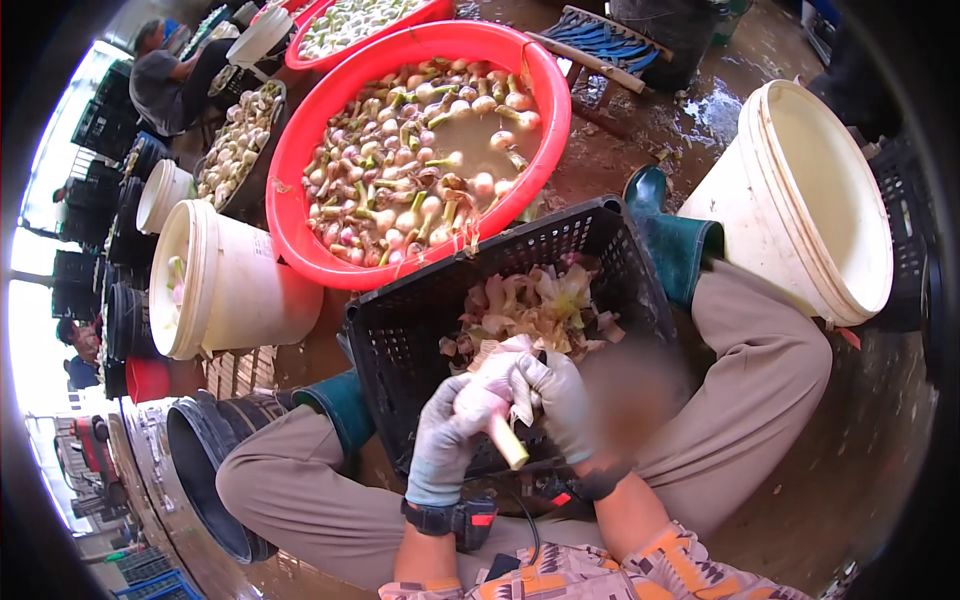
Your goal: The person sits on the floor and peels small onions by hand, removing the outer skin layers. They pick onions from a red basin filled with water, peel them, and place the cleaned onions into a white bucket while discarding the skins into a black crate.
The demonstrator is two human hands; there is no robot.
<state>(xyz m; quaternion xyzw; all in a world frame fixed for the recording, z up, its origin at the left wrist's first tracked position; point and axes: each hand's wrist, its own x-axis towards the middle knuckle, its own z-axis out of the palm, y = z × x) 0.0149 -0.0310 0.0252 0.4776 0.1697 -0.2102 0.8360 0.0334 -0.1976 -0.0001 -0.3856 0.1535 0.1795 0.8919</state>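
My left hand [442, 440], in a grey-white glove, is closed round a garlic bulb [482, 402] with a pinkish skin. Its cut pale-green stem [508, 446] points down toward me. On the bulb's other side, my gloved right hand [558, 400] is closed with its fingers pressed against the bulb and a loose flap of papery skin. Its fingertips are partly hidden, and a blurred patch lies beside it. Both hands are over a black plastic crate [400, 318] between my knees. Loose garlic skins [540, 300] lie inside the crate.
Beyond the crate stands a red tub [285, 200] of garlic bulbs [400, 190] in murky water. White buckets stand left [230, 290] and right [800, 200]. A black bucket [210, 470] lies tilted by my left knee. A small stool [600, 50] and a seated person [160, 85] are farther off.
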